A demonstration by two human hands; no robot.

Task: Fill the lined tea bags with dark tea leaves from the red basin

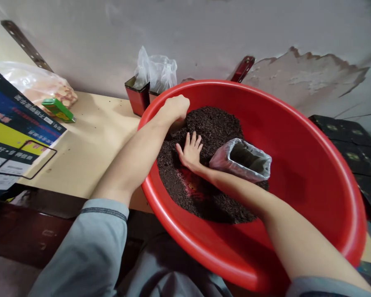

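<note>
A large red tub point(297, 119) holds dark, crumbly soil point(214, 123). My right hand point(191, 152) lies on the soil with its fingers spread, holding nothing. Just inside the far-left rim, my left hand point(177, 108) bends down over the soil; its fingers are hidden behind the wrist and knuckles. A square pot lined with a clear plastic bag point(241, 161) rests tilted in the soil, to the right of my right hand, its mouth facing up and toward me. Near my right wrist, a patch of the tub's red floor shows through.
Behind the tub stand dark red square pots point(137, 97) with clear bags in them. On the wooden board point(95, 119) to the left are a printed box point(15, 132), a small green packet point(58, 109) and a clear bag point(34, 84). Black pots point(355, 144) stand at the right.
</note>
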